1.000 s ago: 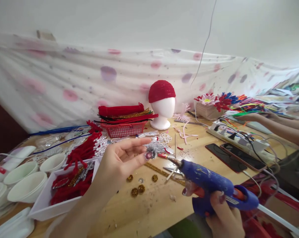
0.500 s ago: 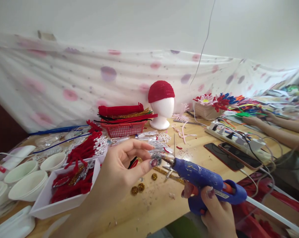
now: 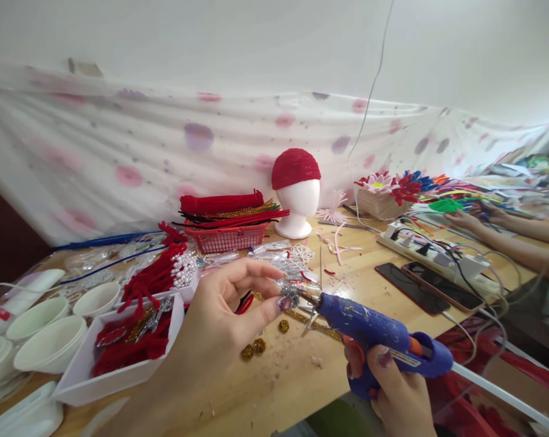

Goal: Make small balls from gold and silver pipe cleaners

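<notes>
1. A small silver glitter ornament (image 3: 293, 295) is up in the air over the table (image 3: 293, 376), pinched between the thumb and a fingertip of the left hand (image 3: 224, 318); that grip is clamped on it.
2. The metal nozzle of one blue hot glue gun (image 3: 375, 337) is right at the ornament, touching or just about touching.
3. The right hand (image 3: 397, 394) has its grip wrapped tight around the gun's handle, one finger on the orange trigger.
4. Just below, on the wood, I count three little gold glitter balls (image 3: 259, 346), two touching and one apart nearer the gun.
5. To the left, one white tray (image 3: 115, 379) is full of red pipe-cleaner pieces; beside it are at least three white paper bowls (image 3: 51, 343).
6. Further back stands one red mesh basket (image 3: 226, 238) stacked with red and gold pipe cleaners, and just to its right one white foam head (image 3: 297, 203) wearing a red cap.
7. On the right, two dark phones (image 3: 427, 285) lie side by side, near one white power strip (image 3: 433, 255) with cables plugged in.
8. At the far right, another person's two hands (image 3: 472, 218) are among bright pipe cleaners, near one box of foam flowers (image 3: 386, 194).
</notes>
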`<state>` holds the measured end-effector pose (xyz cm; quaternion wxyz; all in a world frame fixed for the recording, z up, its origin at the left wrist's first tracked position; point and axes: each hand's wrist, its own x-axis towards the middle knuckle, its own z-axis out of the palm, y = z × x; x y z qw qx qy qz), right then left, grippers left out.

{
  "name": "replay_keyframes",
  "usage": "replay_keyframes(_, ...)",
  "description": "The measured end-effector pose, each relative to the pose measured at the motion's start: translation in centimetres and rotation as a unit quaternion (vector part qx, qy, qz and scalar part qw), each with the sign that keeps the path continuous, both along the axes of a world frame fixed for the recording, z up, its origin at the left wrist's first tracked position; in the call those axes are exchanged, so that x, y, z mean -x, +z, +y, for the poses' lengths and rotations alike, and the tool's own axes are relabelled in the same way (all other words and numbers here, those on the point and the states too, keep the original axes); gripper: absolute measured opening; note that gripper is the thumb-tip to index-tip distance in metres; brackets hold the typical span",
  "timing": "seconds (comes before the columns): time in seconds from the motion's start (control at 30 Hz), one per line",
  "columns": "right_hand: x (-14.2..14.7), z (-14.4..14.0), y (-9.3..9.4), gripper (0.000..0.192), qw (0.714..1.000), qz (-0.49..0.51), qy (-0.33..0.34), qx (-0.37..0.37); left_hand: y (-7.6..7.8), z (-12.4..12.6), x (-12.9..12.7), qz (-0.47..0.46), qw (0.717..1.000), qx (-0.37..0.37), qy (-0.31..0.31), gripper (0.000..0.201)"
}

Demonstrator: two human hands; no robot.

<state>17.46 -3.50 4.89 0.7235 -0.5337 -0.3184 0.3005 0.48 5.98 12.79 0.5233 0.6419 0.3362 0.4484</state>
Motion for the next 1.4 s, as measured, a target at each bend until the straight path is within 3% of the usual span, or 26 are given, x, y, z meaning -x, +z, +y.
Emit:
replay_keyframes(0.17,-0.3,-0.2,-0.5,0.056,1.000,-0.002,0.005,0.006,0.2,-0.2,-0.2,-0.009,1.000,-0.001,0.011,0.017)
replay_keyframes(0.37,-0.4,-0.1,0.1,0.041,0.996,-0.063,0.053,-0.031,0.1,-0.1,-0.1,-0.016,1.000,-0.007,0.012,0.016)
replay_keyframes(0.67,-0.3,-0.2,-0.2,0.050,0.999,-0.043,0.004,-0.007,-0.2,0.3,0.0,-0.017,1.000,-0.010,-0.011,0.017)
replay_keyframes(0.9,-0.3,-0.3,-0.5,0.040,0.999,-0.021,0.020,-0.028,-0.2,0.4,0.1,-0.012,1.000,-0.009,-0.011,0.018)
replay_keyframes(1.23,-1.2,-0.6,-0.5,0.044,0.992,-0.105,0.066,-0.014,-0.1,0.3,-0.2,-0.011,1.000,-0.004,0.005,0.015)
replay_keyframes(1.4,-3.3,-0.4,-0.9,0.039,0.983,-0.176,0.009,0.049,0.1,0.6,0.2,-0.008,1.000,-0.013,0.007,0.018)
